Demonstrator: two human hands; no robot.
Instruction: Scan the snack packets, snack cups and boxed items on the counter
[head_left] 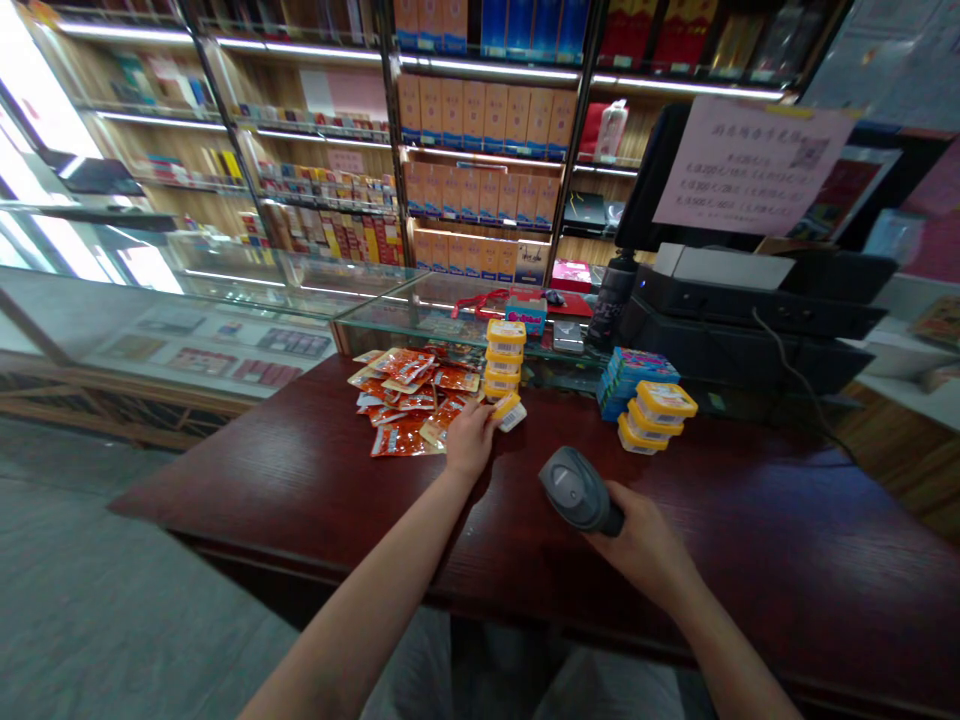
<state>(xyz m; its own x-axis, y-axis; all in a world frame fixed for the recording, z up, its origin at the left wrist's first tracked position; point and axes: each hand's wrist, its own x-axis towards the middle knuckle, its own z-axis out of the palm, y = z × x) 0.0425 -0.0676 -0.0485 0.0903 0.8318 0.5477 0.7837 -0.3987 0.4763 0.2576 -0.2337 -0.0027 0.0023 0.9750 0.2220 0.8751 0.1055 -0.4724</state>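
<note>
My left hand (471, 440) is closed on the edge of a small yellow plastic tub (510, 412), which is tilted so that its white label shows. Just behind it rises a stack of similar yellow tubs (505, 352). To the left of that hand lies a loose heap of shiny orange-red snack packets (409, 385). In my right hand (637, 530) is a dark grey handheld barcode scanner (576, 488), held above the table with its head toward the left. A shorter stack of yellow tubs (656, 415) stands farther back on the right, beside several blue boxes (630, 378).
The dark red wooden table (315, 480) adjoins a glass display counter (255, 290). A black monitor (652, 180) with a paper notice (754, 165) and a cash-register unit (750, 300) with a cable stand at the back right. A black bottle (613, 295) stands nearby. Stocked shelves (487, 150) line the wall.
</note>
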